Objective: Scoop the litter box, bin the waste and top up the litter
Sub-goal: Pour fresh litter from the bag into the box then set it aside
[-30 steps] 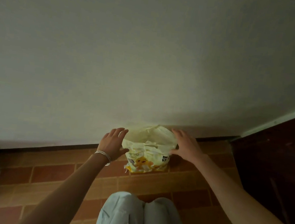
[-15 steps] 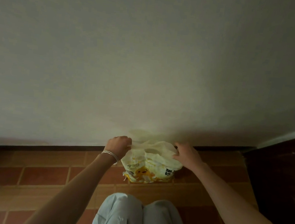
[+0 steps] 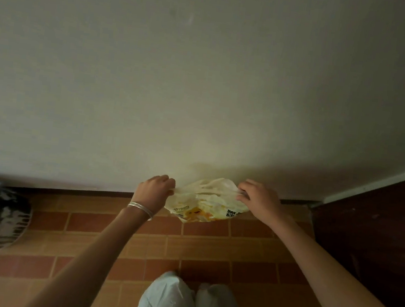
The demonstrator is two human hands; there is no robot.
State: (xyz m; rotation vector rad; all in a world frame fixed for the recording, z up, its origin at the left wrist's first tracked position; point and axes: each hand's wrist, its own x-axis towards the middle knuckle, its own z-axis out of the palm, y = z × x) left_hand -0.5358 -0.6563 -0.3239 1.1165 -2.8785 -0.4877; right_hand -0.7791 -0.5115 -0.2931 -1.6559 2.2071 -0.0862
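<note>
The left hand (image 3: 156, 191) pinches the top left edge of the litter bag (image 3: 205, 204). The right hand (image 3: 259, 201) pinches the top right edge. Both grips are closed tight on it. The bag is thin, crinkly, pale yellow plastic with a yellow picture. It is at the foot of the far wall (image 3: 205, 77), by the brick floor (image 3: 209, 251).

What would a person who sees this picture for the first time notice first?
The eye goes first to the pale yellow bag low in the middle, at the foot of the wall; the left hand and the right hand each grip one side of its top. Next comes how that plain wall fills the upper half, above the red-brown tiled floor.
</note>
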